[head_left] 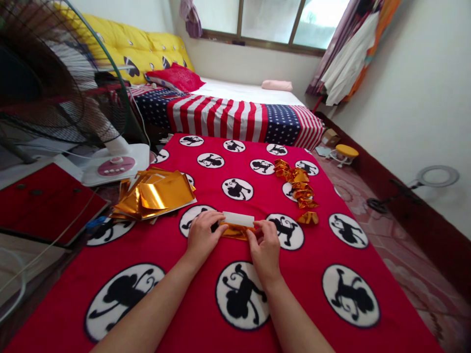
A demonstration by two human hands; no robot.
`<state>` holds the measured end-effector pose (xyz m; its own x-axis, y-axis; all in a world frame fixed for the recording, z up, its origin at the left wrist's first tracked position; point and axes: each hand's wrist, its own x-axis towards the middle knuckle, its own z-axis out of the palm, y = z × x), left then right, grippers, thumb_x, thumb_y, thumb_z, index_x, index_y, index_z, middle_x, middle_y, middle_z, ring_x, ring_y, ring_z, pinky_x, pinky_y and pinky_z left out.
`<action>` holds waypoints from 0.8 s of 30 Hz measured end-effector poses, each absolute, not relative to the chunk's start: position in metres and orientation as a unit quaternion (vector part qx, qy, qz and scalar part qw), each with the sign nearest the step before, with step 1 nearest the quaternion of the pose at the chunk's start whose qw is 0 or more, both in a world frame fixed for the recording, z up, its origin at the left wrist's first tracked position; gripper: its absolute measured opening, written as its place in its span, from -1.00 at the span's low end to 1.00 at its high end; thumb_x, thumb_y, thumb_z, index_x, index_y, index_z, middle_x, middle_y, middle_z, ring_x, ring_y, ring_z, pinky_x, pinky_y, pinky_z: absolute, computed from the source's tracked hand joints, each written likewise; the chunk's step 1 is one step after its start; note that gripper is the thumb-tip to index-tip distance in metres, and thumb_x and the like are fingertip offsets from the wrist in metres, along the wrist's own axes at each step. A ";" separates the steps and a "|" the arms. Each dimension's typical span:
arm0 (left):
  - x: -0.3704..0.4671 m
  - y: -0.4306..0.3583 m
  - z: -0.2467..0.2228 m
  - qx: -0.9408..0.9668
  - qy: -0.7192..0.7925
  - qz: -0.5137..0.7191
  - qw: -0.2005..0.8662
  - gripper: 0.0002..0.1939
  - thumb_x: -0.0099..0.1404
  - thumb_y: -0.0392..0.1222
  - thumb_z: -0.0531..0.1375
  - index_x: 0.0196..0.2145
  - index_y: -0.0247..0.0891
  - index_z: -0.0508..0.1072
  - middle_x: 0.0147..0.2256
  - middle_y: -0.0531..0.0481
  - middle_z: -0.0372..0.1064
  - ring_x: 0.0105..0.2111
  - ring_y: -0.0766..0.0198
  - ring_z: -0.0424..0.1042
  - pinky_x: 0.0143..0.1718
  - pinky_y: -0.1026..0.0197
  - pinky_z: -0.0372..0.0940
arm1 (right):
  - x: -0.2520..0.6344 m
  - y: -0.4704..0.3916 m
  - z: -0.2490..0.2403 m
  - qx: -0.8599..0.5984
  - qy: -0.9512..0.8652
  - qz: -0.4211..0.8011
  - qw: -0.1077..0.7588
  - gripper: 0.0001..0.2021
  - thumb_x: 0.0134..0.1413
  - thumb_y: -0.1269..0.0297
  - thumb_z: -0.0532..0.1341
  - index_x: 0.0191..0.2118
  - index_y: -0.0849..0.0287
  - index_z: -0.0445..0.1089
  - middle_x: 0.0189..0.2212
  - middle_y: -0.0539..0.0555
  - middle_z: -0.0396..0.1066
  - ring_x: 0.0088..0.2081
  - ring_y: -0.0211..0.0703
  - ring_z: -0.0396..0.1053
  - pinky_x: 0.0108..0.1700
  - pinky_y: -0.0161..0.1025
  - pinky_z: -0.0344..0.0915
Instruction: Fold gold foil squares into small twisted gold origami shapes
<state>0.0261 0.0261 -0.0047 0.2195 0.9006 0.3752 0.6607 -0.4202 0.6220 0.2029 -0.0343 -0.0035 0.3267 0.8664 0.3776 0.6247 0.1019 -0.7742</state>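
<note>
Between my hands lies a sheet of gold foil paper (235, 231), partly folded, with its white back showing along the far side. My left hand (204, 231) pinches its left end between thumb and fingers. At the right end, my right hand (265, 241) grips the paper the same way. A loose stack of gold foil sheets (165, 193) lies to the left of my left hand. Beyond my right hand, several folded gold foil pieces (302, 189) sit in a rough row running away from me.
A red cloth with monkey prints (294, 294) covers the table. On the left stand a fan (66, 73), its blades blurred, and a red panel (47, 201). Behind the table is a bed (221, 115). A yellow stool (346, 151) and a ring-light stand (412, 186) are at the right.
</note>
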 end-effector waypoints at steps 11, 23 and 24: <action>0.035 0.011 0.006 0.830 0.444 0.328 0.082 -0.80 0.26 -0.12 0.24 -0.15 -0.13 0.53 -0.12 -0.07 0.46 -0.07 0.08 0.36 -0.01 -0.02 0.25 | 0.200 -0.024 -0.001 -0.730 -0.567 0.072 0.375 -0.72 0.09 0.36 0.12 -0.05 0.21 0.33 -0.18 0.17 0.39 -0.36 -0.12 0.35 -0.29 -0.19 0.28; 0.024 0.028 0.002 0.841 0.442 0.300 0.081 -0.74 0.34 -0.34 0.08 -0.22 -0.13 0.56 -0.14 -0.02 0.50 -0.11 0.14 0.38 -0.07 0.01 0.22 | 0.212 -0.029 -0.004 -0.665 -0.554 0.207 0.456 -0.69 0.08 0.40 0.09 -0.03 0.19 0.34 -0.33 0.04 0.44 -0.49 -0.25 0.32 -0.34 -0.28 0.28; 0.023 0.029 0.001 0.840 0.441 0.305 0.083 -0.74 0.33 -0.34 0.08 -0.22 -0.14 0.56 -0.14 -0.02 0.50 -0.11 0.14 0.38 -0.07 0.01 0.22 | 0.212 -0.030 -0.004 -0.663 -0.551 0.206 0.464 -0.69 0.09 0.39 0.09 -0.03 0.19 0.35 -0.30 0.06 0.43 -0.49 -0.27 0.30 -0.34 -0.28 0.28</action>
<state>0.0229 0.0293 0.0013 0.4246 0.7918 0.4391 0.6910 -0.5967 0.4080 0.2121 -0.0297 -0.0044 0.3079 0.9211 0.2381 0.5393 0.0372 -0.8413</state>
